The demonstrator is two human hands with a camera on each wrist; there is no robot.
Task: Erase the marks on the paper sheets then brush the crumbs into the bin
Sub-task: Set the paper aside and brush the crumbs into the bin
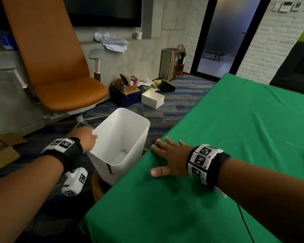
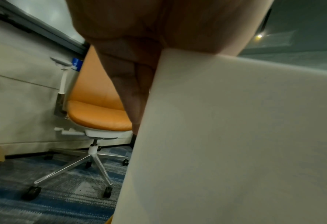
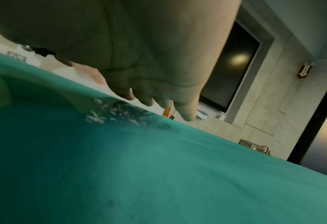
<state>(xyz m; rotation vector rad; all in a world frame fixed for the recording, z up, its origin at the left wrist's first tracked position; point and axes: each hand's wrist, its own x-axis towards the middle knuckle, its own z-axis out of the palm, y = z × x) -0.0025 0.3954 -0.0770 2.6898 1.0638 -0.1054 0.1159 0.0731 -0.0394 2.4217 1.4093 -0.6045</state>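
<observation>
Bin [image 1: 120, 137] gripped at rim by left hand [image 1: 84, 137], tilted just below surface [image 1: 235, 137] edge to catch crumbs [image 3: 116, 112]; right hand [image 1: 168, 158] flat, fingers spread, sweeping them over.

bin [image 1: 130, 137]: plain white
table cloth [image 1: 235, 137]: solid green (teal in the right wrist view)
crumbs [image 3: 116, 112]: pale white specks
chair [image 1: 60, 67]: orange, white base
carpet [image 1: 174, 106]: blue-grey streaks
wrist bands [image 1: 204, 160]: black, with black-and-white square markers
</observation>
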